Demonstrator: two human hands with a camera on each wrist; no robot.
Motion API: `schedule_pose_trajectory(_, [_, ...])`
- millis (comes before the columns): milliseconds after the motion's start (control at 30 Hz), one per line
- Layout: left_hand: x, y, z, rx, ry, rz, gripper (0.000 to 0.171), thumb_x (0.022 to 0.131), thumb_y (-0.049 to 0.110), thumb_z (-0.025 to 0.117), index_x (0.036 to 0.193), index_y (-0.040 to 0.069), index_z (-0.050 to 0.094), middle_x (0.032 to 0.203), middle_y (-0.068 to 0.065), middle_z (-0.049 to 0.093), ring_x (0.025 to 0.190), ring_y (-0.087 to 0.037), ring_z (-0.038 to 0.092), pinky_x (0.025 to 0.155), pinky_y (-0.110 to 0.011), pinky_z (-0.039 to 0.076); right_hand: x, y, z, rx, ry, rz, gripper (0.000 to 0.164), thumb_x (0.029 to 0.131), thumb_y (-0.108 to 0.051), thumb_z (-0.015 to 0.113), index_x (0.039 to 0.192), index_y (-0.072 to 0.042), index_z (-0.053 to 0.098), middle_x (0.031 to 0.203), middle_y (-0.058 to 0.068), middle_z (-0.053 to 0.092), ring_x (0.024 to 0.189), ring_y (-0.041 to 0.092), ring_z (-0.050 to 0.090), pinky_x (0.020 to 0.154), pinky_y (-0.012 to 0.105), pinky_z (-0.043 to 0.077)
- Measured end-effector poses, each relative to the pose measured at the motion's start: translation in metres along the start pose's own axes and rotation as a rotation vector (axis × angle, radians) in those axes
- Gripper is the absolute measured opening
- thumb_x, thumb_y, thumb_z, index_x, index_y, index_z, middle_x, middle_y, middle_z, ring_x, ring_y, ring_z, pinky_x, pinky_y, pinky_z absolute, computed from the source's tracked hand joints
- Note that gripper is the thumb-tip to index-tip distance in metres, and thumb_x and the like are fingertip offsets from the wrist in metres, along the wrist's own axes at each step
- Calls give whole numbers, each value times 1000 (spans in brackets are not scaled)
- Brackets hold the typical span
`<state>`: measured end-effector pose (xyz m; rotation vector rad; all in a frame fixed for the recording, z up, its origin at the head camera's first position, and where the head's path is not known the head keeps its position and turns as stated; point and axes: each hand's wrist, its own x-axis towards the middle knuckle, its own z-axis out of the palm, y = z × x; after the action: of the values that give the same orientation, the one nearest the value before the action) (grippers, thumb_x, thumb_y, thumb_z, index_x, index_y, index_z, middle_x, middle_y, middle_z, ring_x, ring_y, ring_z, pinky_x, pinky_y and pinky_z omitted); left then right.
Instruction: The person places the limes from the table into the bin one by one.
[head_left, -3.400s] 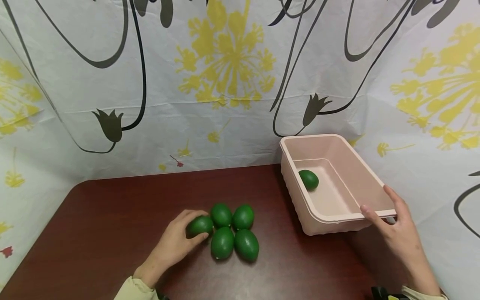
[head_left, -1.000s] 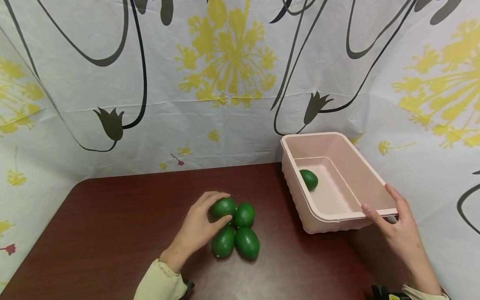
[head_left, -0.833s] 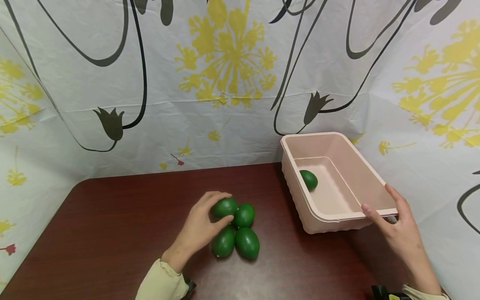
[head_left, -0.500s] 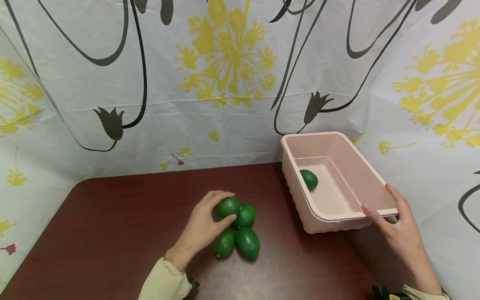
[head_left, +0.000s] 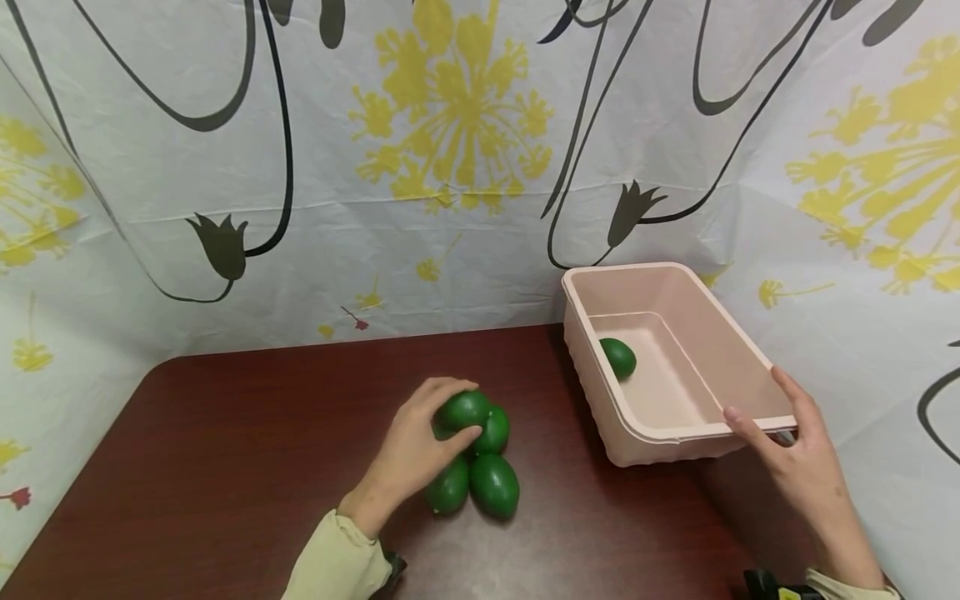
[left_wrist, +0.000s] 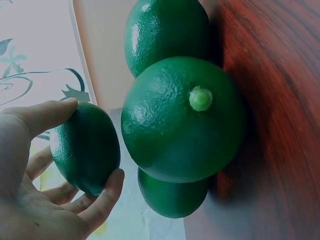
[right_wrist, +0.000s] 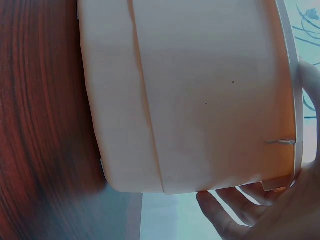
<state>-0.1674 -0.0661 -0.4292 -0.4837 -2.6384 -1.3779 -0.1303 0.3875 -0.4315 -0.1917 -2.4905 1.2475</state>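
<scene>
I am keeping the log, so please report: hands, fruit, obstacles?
Left hand gripping green fruit, raised. Right hand holding bin by rim. Nothing seen covering bin.

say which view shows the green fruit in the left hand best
The left wrist view: the green fruit appears close up, with most of its near side uncovered. The head view shows it smaller, from above, partly hidden by the left hand. The right wrist view does not show it.
</scene>
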Motion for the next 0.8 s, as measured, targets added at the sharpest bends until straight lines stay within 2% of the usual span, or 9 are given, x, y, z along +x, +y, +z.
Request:
schedule_pose_trajectory(67, [1, 1, 0, 0, 0, 0, 53, 86, 22, 87, 132, 37, 66, 136, 10, 60, 120, -14, 66, 102, -40, 57, 0, -1, 0, -6, 4, -3, 88, 99, -28, 69, 168, -32, 15, 174, 21, 11, 158, 31, 16, 117, 9, 9])
schedule_pose_trajectory(167, [1, 1, 2, -4, 0, 0, 53, 86, 21, 87, 132, 37, 66, 136, 9, 60, 119, -15, 66, 102, -40, 57, 0, -1, 0, -5, 3, -2, 87, 98, -29, 68, 168, -31, 16, 174, 21, 11, 158, 31, 15, 119, 11, 8])
schedule_pose_trajectory(300, [2, 2, 4, -3, -2, 2, 53, 86, 22, 87, 132, 37, 66, 136, 9, 60, 119, -15, 66, 101, -40, 57, -1, 0, 1, -2, 0, 10, 87, 98, -29, 68, 168, -30, 16, 174, 20, 12, 158, 25, 16, 123, 15, 8])
schedule_pose_trajectory(400, [3, 2, 6, 0, -5, 8, 53, 86, 23, 87, 132, 38, 66, 136, 9, 60, 118, -14, 66, 101, -39, 57, -1, 0, 0, -5, 2, 15, 87, 98, -29, 68, 168, -32, 15, 174, 20, 12, 157, 22, 17, 120, 12, 9])
schedule_pose_trajectory(567, [3, 2, 9, 4, -6, 18, 52, 86, 22, 87, 131, 37, 67, 136, 9, 60, 118, -15, 66, 101, -39, 57, -1, -2, 0, -6, 0, 16, 87, 99, -29, 68, 168, -32, 15, 174, 20, 11, 158, 25, 16, 120, 12, 9])
schedule_pose_trajectory(733, [4, 3, 9, 8, -6, 19, 52, 86, 22, 87, 132, 35, 67, 136, 8, 60, 118, -16, 66, 101, -40, 57, -1, -2, 0, 2, -10, 22, 88, 99, -29, 68, 169, -26, 14, 174, 21, 10, 159, 33, 13, 129, 26, 5])
schedule_pose_trajectory(800, [5, 4, 10, 6, -4, 21, 52, 86, 22, 87, 132, 36, 66, 137, 8, 59, 118, -16, 66, 101, -40, 57, 0, -3, 0, -2, -9, 23, 88, 99, -29, 68, 169, -26, 14, 174, 21, 10, 159, 31, 13, 128, 23, 5])
